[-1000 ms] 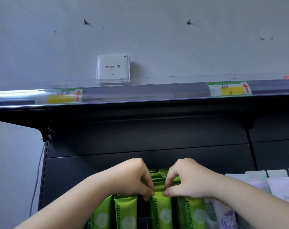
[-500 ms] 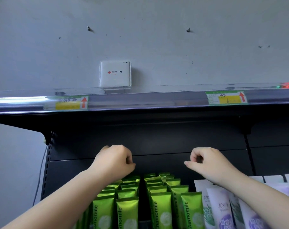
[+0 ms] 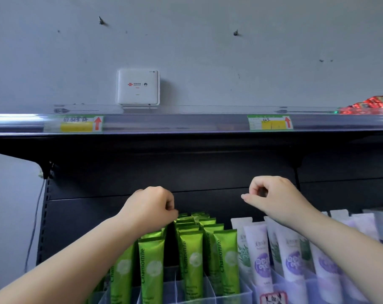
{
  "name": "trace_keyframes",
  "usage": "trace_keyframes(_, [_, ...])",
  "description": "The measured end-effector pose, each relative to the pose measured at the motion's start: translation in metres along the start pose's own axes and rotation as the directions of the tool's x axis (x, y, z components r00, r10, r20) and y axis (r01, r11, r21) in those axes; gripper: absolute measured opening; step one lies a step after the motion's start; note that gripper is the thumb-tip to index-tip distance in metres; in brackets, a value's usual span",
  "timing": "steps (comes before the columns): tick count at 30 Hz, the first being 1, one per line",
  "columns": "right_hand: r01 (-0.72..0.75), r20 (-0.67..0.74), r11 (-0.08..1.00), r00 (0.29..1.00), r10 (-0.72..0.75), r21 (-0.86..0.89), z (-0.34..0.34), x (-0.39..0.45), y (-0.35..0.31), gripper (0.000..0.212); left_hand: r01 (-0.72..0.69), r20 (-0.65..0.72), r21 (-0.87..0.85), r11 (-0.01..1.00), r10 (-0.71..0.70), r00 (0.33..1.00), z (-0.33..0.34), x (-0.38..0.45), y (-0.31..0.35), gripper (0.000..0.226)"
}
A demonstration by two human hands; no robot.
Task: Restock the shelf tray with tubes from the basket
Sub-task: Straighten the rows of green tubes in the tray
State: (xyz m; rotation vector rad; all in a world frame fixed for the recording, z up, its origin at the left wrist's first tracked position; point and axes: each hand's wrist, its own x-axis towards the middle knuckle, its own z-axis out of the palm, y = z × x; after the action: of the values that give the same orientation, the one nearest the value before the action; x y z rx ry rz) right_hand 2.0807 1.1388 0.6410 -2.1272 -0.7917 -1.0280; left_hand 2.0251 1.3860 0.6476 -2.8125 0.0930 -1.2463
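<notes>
tray: clear divided shelf tray (image 3: 210, 290) at bottom, green Chamomile tubes (image 3: 191, 260) standing upright in rows inside
next tray: I see white/purple tubes (image 3: 260, 255) upright, just right of the green ones
left hand (image 3: 151, 207): fingers curled in, empty, just above the back green tubes
right hand (image 3: 271, 196): loosely curled, thumb out, empty, over the purple row
shelf: dark back panel, upper shelf edge (image 3: 186, 123) with two price labels (image 3: 270, 122)
room: grey wall, white router box (image 3: 138, 87) on top
basket: not in view
</notes>
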Motion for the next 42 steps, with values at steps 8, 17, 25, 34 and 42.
trace_keyframes(8, [-0.095, 0.010, 0.994, 0.995, 0.096, -0.056, -0.047, -0.030, 0.047, 0.031, -0.107, -0.004, -0.087, 0.990, 0.107, 0.994, 0.011, -0.003, 0.067, 0.017])
trace_keyframes(17, [0.002, 0.156, 0.994, 0.988, 0.014, -0.106, -0.047, -0.019, 0.092, 0.024, -0.128, 0.036, -0.032, 0.991, 0.130, 0.991, 0.029, 0.026, 0.125, 0.007])
trace_keyframes(25, [0.211, 0.423, 0.955, 0.900, -0.107, -0.208, -0.017, 0.016, 0.098, 0.028, -0.130, 0.298, 0.101, 0.986, 0.095, 0.950, 0.041, 0.049, 0.135, 0.027])
trace_keyframes(34, [0.330, 0.498, 0.921, 0.845, -0.192, -0.205, 0.008, 0.026, 0.090, 0.015, -0.066, 0.420, 0.014, 0.998, 0.054, 0.906, 0.052, 0.055, 0.140, 0.021])
trace_keyframes(42, [0.320, 0.441, 0.931, 0.871, -0.216, -0.176, 0.014, 0.024, 0.086, 0.021, -0.045, 0.420, -0.019, 0.999, 0.048, 0.906, 0.050, 0.051, 0.128, 0.014])
